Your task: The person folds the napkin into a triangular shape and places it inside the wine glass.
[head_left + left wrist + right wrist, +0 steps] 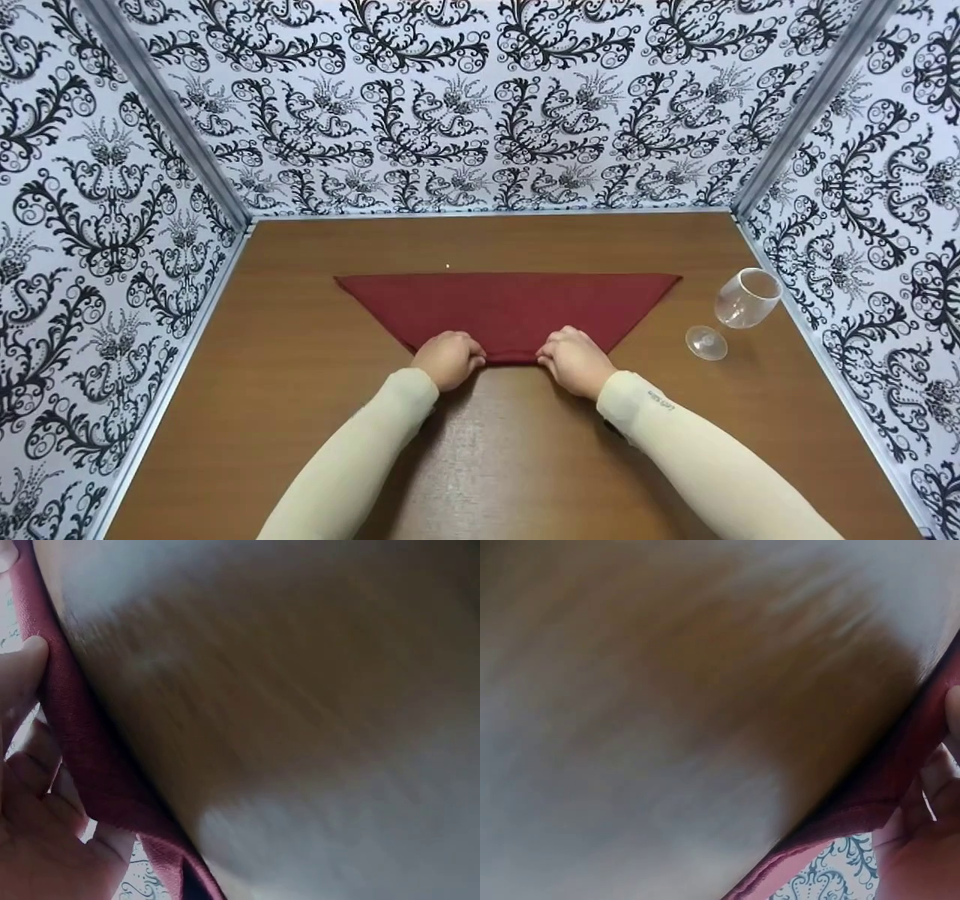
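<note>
A dark red cloth napkin lies on the table in a trapezoid shape, its long straight edge at the back and its short edge toward me. My left hand pinches the left part of that near edge. At the right part, my right hand pinches it too. In the left wrist view the thumb lies on the rolled or folded cloth, with other fingers beneath it. The right wrist view shows the napkin's edge raised a little between thumb and fingers. Fingertips are partly hidden in the head view.
A clear stemmed wine glass stands on the right of the wooden table, apart from the napkin. Patterned black-and-white panels enclose the back and both sides. A tiny white speck lies behind the napkin.
</note>
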`<state>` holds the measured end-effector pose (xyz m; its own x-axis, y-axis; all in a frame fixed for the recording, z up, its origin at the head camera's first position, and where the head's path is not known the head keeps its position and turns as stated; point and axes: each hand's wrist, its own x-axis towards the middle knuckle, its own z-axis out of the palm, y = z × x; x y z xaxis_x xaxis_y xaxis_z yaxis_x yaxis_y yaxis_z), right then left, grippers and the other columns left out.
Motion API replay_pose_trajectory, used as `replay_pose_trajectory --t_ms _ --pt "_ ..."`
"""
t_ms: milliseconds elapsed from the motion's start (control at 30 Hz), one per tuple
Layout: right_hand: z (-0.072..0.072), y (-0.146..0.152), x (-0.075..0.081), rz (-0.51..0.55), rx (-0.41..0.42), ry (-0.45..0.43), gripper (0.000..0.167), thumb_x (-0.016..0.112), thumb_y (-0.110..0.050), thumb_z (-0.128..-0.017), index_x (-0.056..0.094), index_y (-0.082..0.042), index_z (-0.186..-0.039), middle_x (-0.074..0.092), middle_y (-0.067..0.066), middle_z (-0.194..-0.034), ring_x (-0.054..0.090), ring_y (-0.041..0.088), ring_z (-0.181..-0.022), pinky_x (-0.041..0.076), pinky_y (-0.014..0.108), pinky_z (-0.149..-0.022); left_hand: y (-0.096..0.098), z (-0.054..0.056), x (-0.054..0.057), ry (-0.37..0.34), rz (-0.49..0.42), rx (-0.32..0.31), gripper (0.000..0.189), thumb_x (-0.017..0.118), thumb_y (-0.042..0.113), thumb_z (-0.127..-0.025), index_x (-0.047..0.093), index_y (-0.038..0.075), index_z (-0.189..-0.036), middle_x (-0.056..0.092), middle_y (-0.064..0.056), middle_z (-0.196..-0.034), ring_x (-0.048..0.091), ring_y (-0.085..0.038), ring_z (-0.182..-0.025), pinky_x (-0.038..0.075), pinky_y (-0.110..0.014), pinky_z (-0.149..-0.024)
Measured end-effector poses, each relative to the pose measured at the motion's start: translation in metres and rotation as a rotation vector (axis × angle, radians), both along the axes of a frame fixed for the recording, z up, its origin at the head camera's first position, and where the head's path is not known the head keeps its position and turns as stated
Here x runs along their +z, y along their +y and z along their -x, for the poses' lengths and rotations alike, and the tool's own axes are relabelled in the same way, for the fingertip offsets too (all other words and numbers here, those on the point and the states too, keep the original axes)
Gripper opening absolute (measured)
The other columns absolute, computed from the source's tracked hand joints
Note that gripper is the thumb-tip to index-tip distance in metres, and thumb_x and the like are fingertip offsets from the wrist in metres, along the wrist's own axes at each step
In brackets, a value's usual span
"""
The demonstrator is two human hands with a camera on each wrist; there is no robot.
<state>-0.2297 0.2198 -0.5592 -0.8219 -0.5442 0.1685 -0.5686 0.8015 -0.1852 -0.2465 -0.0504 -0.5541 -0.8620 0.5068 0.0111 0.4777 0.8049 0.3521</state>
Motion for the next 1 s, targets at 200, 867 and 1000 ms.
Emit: replay_pose_trajectory --t_ms 200,867,1000 --pt "0.001 -0.004 0.002 0.055 -0.102 -0.086 0.008 0.071 -0.013 -0.099 0.079 -0.011 -0.099 0.078 0.003 -0.097 0.067 0.03 -0.094 0.053 0.049 -0.091 0.001 0.002 0.006 -0.126 -0.078 0.132 0.013 0.073 0.029 -0.1 0.074 0.017 -0.096 0.077 0.002 -0.095 0.072 -0.021 -0.095 0.057 -0.041 -0.088" --pt "0.002 -0.001 0.003 -0.062 -0.033 0.036 0.017 0.069 -0.009 -0.098 0.085 -0.015 -0.101 0.073 0.004 -0.095 0.062 0.029 -0.093 0.054 0.045 -0.085 0.005 0.001 0.007 0.097 0.07 -0.078 0.026 0.074 0.008 -0.096 0.084 0.024 -0.114 0.074 -0.001 -0.103 0.072 -0.025 -0.1 0.06 -0.041 -0.089" --pt "0.0 0.002 -0.001 -0.101 0.016 0.078 0.022 0.068 -0.01 -0.099 0.084 -0.014 -0.114 0.074 0.008 -0.109 0.063 0.03 -0.102 0.054 0.046 -0.089 0.004 -0.005 0.007 0.171 0.175 -0.115 0.038 0.071 0.012 -0.099 0.077 0.033 -0.13 0.073 -0.002 -0.105 0.072 -0.028 -0.093 0.061 -0.045 -0.083"
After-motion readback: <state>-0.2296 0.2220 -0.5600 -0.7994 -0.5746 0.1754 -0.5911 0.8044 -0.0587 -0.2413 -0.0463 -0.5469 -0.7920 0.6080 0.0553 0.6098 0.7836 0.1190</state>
